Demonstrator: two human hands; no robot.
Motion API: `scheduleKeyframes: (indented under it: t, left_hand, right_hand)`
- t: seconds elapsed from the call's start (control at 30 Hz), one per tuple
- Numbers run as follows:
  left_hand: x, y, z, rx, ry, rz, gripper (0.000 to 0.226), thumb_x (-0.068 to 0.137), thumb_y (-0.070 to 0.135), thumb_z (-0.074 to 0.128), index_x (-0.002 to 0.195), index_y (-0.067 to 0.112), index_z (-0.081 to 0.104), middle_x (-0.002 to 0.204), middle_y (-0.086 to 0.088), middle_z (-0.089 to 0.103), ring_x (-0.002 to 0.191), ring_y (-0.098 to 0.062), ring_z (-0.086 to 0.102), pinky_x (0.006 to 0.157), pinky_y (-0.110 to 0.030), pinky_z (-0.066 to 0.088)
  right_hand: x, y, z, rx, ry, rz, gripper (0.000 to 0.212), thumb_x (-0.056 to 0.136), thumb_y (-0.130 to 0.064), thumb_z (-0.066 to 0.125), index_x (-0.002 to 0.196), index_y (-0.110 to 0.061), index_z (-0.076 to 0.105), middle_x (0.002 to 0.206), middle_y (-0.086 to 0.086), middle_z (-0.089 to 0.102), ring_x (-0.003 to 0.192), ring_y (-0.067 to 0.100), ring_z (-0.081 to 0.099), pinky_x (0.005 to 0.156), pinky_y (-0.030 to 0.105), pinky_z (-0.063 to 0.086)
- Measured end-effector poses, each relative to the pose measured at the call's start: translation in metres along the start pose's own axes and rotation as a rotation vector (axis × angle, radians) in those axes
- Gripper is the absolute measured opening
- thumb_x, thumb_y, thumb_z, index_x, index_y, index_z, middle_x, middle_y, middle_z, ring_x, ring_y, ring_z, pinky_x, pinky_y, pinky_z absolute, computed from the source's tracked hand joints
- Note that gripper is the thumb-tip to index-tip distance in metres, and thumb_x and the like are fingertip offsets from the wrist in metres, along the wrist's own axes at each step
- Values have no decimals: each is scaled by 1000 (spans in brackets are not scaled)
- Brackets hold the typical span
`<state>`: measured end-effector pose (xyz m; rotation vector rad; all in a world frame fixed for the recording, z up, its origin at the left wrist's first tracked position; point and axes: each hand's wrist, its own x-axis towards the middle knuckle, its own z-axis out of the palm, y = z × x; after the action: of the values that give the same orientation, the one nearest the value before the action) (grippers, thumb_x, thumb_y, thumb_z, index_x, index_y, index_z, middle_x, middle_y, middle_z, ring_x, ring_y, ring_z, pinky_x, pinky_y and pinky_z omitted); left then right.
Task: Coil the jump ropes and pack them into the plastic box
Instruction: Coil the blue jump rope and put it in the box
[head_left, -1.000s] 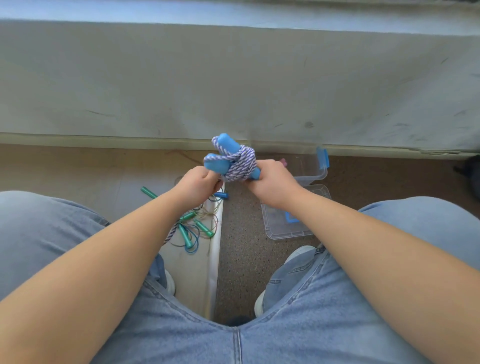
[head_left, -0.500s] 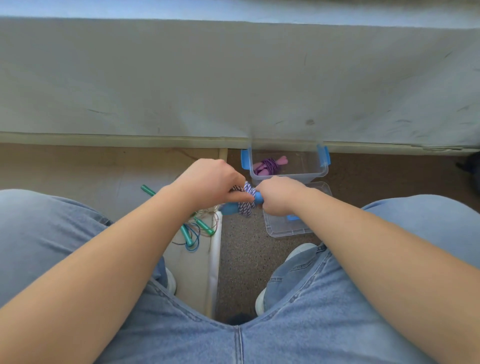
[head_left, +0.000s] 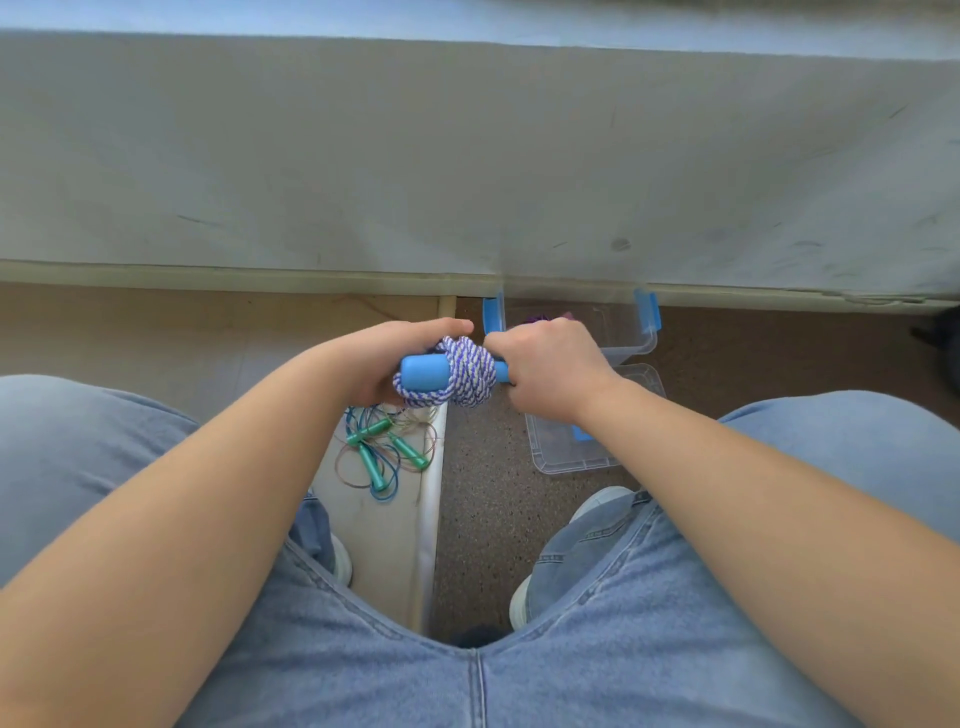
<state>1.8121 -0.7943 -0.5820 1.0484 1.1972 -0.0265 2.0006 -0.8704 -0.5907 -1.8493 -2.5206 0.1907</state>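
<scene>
**Coiled blue rope held in both hands, short of the box**

The blue-handled jump rope (head_left: 457, 379) is bundled, its blue-and-white braided cord wound in a thick knot round the handles. It is up in the air between the person's knees, just in front of the clear plastic box (head_left: 631, 338) and not in it.

The left hand (head_left: 384, 358) cups the bundle's left end, its grip closed around the cord and handle there, with one rounded blue handle end sticking out toward the camera. The right hand (head_left: 550, 369) has its grip clenched over the bundle's right end, where a short stretch of blue handle shows beside the knuckles.

The box stands open on the speckled floor against the wall's base, its blue latches (head_left: 648, 312) raised. A little purple shows inside, mostly hidden behind the right hand. The clear lid (head_left: 566, 457) lies on the floor just in front of the box.

On the pale surface (head_left: 363, 525) to the left, below the left hand, green-handled jump ropes (head_left: 384, 449) lie in a loose tangle.
</scene>
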Motion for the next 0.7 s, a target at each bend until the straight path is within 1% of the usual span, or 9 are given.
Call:
scheduleKeyframes:
  t: [0.1, 0.17, 0.23, 0.33, 0.4, 0.47, 0.5, 0.57, 0.7]
  left_hand:
    - [-3, 0, -2, 23, -53, -184, 56, 85, 64, 59, 105, 13, 69, 96, -10, 72, 84, -27, 69, 82, -43, 56]
    - [-7, -1, 2, 4, -115, -248, 63, 88, 68, 52, 106, 10, 68, 96, -12, 74, 80, -26, 73, 64, -31, 59]
    - [-6, 0, 8, -44, -27, -202, 51, 90, 63, 53, 99, 14, 65, 80, -5, 72, 62, -16, 69, 50, -20, 51]
    - [6, -3, 10, -7, 244, -26, 44, 91, 58, 57, 101, 16, 64, 78, -4, 68, 62, -18, 65, 56, -25, 52]
    - [13, -8, 10, 108, 334, 29, 46, 92, 60, 54, 108, 18, 65, 90, -6, 71, 74, -24, 70, 64, -34, 57]
    - [15, -14, 11, 233, 418, 72, 46, 92, 60, 51, 109, 19, 65, 94, -5, 70, 81, -25, 70, 69, -38, 58]
    - [15, -16, 13, 284, 456, 101, 45, 93, 60, 50, 108, 20, 65, 92, -3, 69, 80, -23, 68, 69, -36, 57]
    - [17, -17, 16, 333, 503, 154, 40, 93, 58, 48, 104, 23, 66, 90, -1, 68, 79, -20, 65, 68, -32, 53]
    - [20, -15, 22, 359, 556, 221, 34, 94, 52, 45, 99, 28, 68, 87, 3, 70, 82, -18, 67, 68, -30, 52]
  right_hand:
    - [-1, 0, 3, -36, 104, 42, 18, 73, -22, 69, 88, -20, 59, 76, 0, 64, 65, 30, 62, 54, 29, 33]
    - [-2, -3, 8, -66, 154, 47, 22, 65, -18, 75, 81, -17, 59, 68, 1, 61, 56, 30, 60, 49, 26, 28]
    - [0, -3, 12, -86, 145, 92, 23, 70, -19, 74, 87, -18, 59, 77, 1, 63, 66, 30, 63, 50, 28, 32]
    - [3, -1, 14, 12, -19, 134, 48, 79, -29, 64, 126, -22, 55, 110, 3, 62, 105, 29, 58, 76, 39, 43]
    - [1, 0, 16, 107, -176, 119, 73, 83, -40, 61, 149, -24, 36, 137, 2, 53, 130, 27, 42, 102, 50, 35]
    - [0, -4, 17, 305, -220, 127, 78, 85, -39, 56, 156, -24, 26, 154, -1, 39, 145, 23, 25, 113, 57, 23]
    - [-1, -6, 17, 426, -176, 127, 75, 85, -36, 52, 155, -25, 29, 155, -3, 39, 146, 20, 24, 114, 58, 22]
    - [2, -10, 16, 576, -52, 110, 64, 86, -33, 46, 150, -28, 41, 146, -4, 51, 138, 17, 39, 111, 55, 32]
    - [6, -9, 16, 611, 88, 128, 49, 94, -44, 54, 141, -28, 57, 118, -5, 66, 112, 14, 58, 95, 46, 50]
